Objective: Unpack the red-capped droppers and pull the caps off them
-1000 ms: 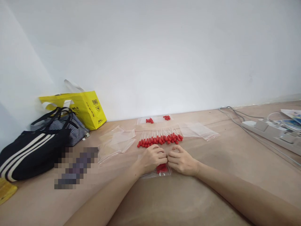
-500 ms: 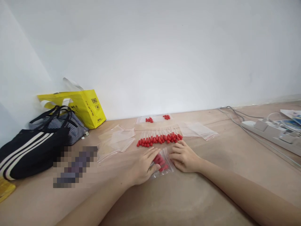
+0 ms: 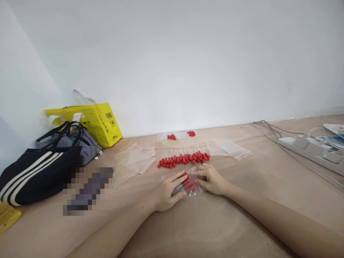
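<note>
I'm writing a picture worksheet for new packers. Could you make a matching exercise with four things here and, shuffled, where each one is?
Things
1. yellow bag
2. power strip
3. clear bag with red-tipped pieces inside
4. loose row of red-tipped sticks

Places
A. on the table, just beyond the two hands
B. between the left hand and the right hand
C. behind the striped bags, at the left
D. at the far right, beside the grey cables

Right pairs: 1-C; 2-D; 3-B; 4-A
</note>
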`<state>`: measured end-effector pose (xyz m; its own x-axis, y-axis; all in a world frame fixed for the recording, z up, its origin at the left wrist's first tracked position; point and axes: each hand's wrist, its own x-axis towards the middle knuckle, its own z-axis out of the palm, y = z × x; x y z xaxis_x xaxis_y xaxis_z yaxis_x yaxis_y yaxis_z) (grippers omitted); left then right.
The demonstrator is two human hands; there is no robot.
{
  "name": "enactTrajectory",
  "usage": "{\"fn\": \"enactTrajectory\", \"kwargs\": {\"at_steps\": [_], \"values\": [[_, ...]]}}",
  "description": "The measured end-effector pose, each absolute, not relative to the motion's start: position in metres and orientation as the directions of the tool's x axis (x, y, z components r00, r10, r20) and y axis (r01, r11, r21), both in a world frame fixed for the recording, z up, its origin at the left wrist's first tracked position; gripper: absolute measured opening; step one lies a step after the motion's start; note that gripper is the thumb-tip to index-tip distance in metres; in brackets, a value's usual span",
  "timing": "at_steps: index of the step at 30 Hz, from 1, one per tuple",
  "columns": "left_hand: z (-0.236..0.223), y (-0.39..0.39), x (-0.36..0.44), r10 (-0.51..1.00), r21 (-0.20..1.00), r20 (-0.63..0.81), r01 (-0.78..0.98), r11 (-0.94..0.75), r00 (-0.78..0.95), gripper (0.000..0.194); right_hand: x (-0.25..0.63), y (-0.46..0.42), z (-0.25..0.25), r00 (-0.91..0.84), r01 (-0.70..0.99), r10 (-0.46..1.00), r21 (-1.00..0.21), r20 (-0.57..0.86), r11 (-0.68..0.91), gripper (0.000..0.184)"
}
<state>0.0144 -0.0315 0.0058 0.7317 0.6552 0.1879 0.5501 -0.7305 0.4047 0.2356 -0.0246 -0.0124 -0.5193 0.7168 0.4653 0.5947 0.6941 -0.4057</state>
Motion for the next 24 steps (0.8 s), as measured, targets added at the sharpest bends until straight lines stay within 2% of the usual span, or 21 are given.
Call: {"fn": "enactTrajectory", "kwargs": {"at_steps": [4,7,14,19,24], "values": [[0.002,-0.030,0.014,0.676,0.423,0.229,0.554,-0.717,0.700,0.048,0.235,-0.026,-0.014,-0.537,0.432,0.702,-0.561,0.469,0.706,0.037],[0.001,-0.030,0.013,0.679,0.436,0.260,0.544,-0.717,0.686,0.048,0.237,-0.026,-0.014,-0.561,0.359,0.699,-0.631,0.444,0.688,0.045],[0.002,-0.032,0.013,0.693,0.449,0.262,0.551,-0.704,0.672,0.043,0.247,-0.023,-0.002,-0.666,0.303,0.670,-0.700,0.330,0.646,0.045],[0.002,-0.032,0.015,0.694,0.453,0.279,0.546,-0.704,0.664,0.042,0.237,-0.028,-0.003,-0.601,0.387,0.728,-0.677,0.330,0.626,0.032],[0.001,-0.031,0.015,0.682,0.439,0.278,0.542,-0.717,0.676,0.040,0.229,-0.031,-0.004,-0.537,0.411,0.808,-0.761,0.243,0.502,0.021]]}}
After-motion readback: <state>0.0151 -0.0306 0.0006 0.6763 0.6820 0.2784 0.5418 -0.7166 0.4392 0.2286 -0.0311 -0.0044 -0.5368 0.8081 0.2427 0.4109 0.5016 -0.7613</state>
